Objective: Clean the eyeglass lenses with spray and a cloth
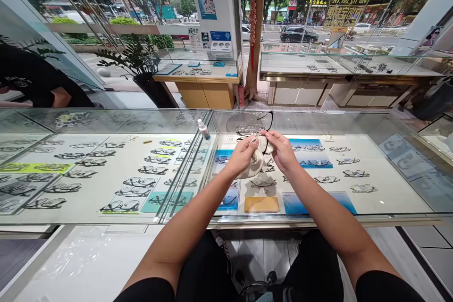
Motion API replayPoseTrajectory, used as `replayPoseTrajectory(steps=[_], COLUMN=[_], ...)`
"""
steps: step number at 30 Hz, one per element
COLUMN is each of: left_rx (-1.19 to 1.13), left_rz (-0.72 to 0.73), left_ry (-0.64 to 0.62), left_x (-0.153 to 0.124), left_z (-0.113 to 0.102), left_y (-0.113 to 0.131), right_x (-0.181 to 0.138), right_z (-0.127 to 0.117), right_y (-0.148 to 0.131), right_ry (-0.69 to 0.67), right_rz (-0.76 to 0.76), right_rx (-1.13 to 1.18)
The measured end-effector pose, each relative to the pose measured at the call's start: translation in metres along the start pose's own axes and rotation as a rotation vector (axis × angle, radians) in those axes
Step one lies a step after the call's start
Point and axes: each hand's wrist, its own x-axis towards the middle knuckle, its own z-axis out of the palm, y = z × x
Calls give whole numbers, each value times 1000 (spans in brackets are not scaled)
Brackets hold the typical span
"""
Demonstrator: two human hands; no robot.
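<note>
Both my hands meet over the glass display counter [354, 198]. My left hand [241, 155] is closed on a beige cleaning cloth [255, 166] that hangs down between the hands. My right hand [281, 150] pinches the cloth around a pair of black-framed glasses [265, 121], whose lens and temple stick up just above my fingers. A small white spray bottle [204, 130] stands on the glass a little to the left of my left hand.
Under the glass lie several rows of spectacle frames [134, 184] on white and blue trays, and a tan pad [261, 204]. A person in black [38, 80] sits at far left. More glass counters [318, 63], a potted plant [136, 59] and the shop window stand behind.
</note>
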Motion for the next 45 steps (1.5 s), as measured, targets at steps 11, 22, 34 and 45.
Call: replayPoseTrajectory(steps=[11,22,34,45], left_rx=[-54,45,46,31], left_rz=[-33,59,36,-13], left_ry=[39,28,104,120], left_x=[-1,2,4,10], left_z=[3,-3,-5,-16], left_y=[-5,2,-6,-1], right_x=[2,2,0,10], right_z=[1,1,4,-13], right_y=[6,1,10,1], right_ry=[17,-10,-25,-41], right_rz=[11,-32,-8,-123], right_rx=[26,24,-3,-57])
